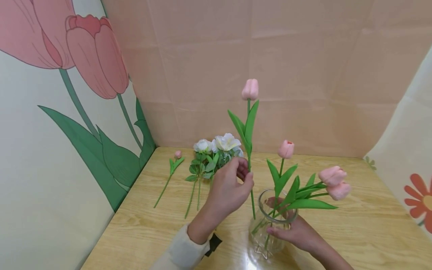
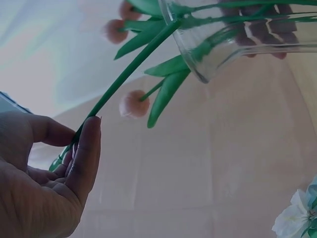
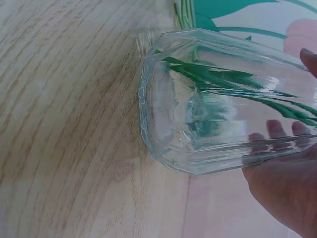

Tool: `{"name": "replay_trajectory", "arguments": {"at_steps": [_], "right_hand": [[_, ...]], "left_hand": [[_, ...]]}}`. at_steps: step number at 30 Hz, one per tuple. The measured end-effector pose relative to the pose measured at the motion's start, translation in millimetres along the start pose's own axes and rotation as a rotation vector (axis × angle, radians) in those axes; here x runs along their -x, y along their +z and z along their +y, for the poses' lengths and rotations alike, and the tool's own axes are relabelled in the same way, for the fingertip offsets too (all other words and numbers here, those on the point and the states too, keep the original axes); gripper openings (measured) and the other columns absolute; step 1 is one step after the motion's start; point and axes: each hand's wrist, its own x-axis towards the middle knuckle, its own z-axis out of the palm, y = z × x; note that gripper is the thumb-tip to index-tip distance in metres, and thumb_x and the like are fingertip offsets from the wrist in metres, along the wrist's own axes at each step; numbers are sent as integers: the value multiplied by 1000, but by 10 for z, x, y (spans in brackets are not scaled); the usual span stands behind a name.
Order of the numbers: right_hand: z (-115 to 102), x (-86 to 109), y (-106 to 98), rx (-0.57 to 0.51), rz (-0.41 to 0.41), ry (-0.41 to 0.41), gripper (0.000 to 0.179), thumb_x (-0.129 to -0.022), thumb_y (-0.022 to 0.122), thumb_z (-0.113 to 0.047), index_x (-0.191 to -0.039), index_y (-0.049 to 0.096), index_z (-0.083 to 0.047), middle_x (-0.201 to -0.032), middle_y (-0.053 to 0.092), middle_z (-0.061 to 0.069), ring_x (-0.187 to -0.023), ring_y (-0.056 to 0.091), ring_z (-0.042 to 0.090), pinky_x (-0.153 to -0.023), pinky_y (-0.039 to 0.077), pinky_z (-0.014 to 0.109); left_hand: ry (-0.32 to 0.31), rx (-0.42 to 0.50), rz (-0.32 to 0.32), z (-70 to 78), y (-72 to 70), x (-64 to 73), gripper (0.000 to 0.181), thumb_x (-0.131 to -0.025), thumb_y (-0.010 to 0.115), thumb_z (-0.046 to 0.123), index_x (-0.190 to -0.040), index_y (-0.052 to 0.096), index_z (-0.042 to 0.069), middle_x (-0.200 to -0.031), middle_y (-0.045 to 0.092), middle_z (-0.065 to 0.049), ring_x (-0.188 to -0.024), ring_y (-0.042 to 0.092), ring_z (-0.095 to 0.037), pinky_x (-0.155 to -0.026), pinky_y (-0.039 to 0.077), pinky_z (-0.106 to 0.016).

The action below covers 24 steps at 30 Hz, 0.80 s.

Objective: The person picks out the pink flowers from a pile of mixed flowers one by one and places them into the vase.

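My left hand (image 1: pixel 229 185) pinches the green stem of a pink tulip (image 1: pixel 249 129) between thumb and fingers. The tulip stands upright, bloom at the top, its bare stem end just left of the vase mouth in the head view. In the left wrist view, that stem (image 2: pixel 131 69) runs up to the glass rim. A clear glass vase (image 1: pixel 268 243) is gripped near its neck by my right hand (image 1: pixel 302 234), fingers showing through the glass. Three pink tulips (image 1: pixel 286 150) lean out of it, two toward the right. Their stems (image 3: pixel 233 87) show through the glass in the right wrist view.
White flowers (image 1: pixel 226 142) with leafy stems lie behind my left hand, partly covered by it. Farther left, a single pink tulip (image 1: pixel 170 172) lies on the wooden table (image 1: pixel 128 228). A tulip-printed panel (image 1: pixel 67 150) borders the left side, and a plain pinkish backdrop (image 1: pixel 303 75) the back.
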Motion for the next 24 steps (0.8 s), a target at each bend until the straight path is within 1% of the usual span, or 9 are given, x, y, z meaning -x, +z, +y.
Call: {"name": "replay_trajectory", "arguments": {"at_steps": [8, 10, 13, 15, 16, 17, 20, 22, 24], "right_hand": [[-13, 4, 4, -1, 1, 7, 70, -85, 80, -17, -143, 42, -7, -141, 53, 22, -131, 45, 53, -97, 38, 75], [-8, 7, 2, 8, 3, 3, 69, -86, 80, -17, -143, 43, -8, -141, 54, 20, -131, 47, 45, -97, 39, 73], [7, 10, -4, 9, 4, 1, 67, -86, 80, -17, -143, 44, -11, -141, 54, 19, -132, 49, 22, -97, 40, 72], [9, 13, -4, 12, 3, 4, 66, -87, 80, -17, -143, 44, -13, -141, 54, 18, -131, 48, 19, -98, 41, 70], [9, 13, -4, 6, 1, 7, 66, -87, 80, -17, -143, 44, -14, -142, 54, 19, -131, 48, 20, -98, 41, 70], [7, 12, -2, 4, -2, 3, 67, -87, 79, -17, -143, 44, -13, -141, 54, 19, -132, 48, 25, -97, 41, 70], [-1, 14, 3, 13, -5, -10, 68, -86, 79, -15, -144, 43, -9, -140, 54, 20, -131, 46, 48, -95, 41, 71], [1, 16, 4, 17, -3, -14, 69, -86, 79, -15, -145, 43, -8, -139, 55, 21, -130, 45, 52, -95, 41, 72], [7, 18, 5, 20, -1, -8, 70, -86, 79, -15, -145, 42, -7, -140, 54, 22, -130, 45, 53, -95, 41, 73]], "left_hand": [[9, 15, 11, 77, 9, -65, 13, -94, 66, 12, -105, 60, 13, -87, 61, 7, -78, 59, -3, -61, 49, -19], [9, 21, 11, 96, 13, -86, 12, -95, 66, 13, -105, 59, 13, -88, 61, 7, -79, 59, -3, -60, 49, -19], [3, 36, 11, 122, 22, -116, 13, -95, 65, 13, -107, 60, 13, -88, 61, 7, -80, 59, -3, -61, 50, -19], [3, 47, 13, 136, 30, -134, 14, -95, 65, 13, -108, 59, 13, -89, 61, 7, -80, 58, -3, -62, 50, -19], [4, 52, 16, 144, 35, -143, 14, -95, 65, 13, -109, 59, 13, -89, 61, 7, -80, 58, -3, -62, 51, -19], [7, 55, 18, 150, 41, -151, 15, -96, 65, 13, -109, 59, 13, -89, 61, 7, -80, 58, -3, -62, 51, -19], [24, 59, 25, 166, 64, -171, 15, -96, 65, 12, -110, 59, 12, -90, 60, 6, -80, 58, -4, -62, 51, -18], [30, 57, 28, 173, 81, -179, 16, -96, 65, 12, -110, 59, 11, -91, 60, 6, -81, 58, -3, -63, 51, -17], [32, 56, 28, 175, 98, -185, 15, -96, 65, 12, -110, 59, 11, -91, 60, 5, -81, 58, -3, -63, 51, -16]]}}
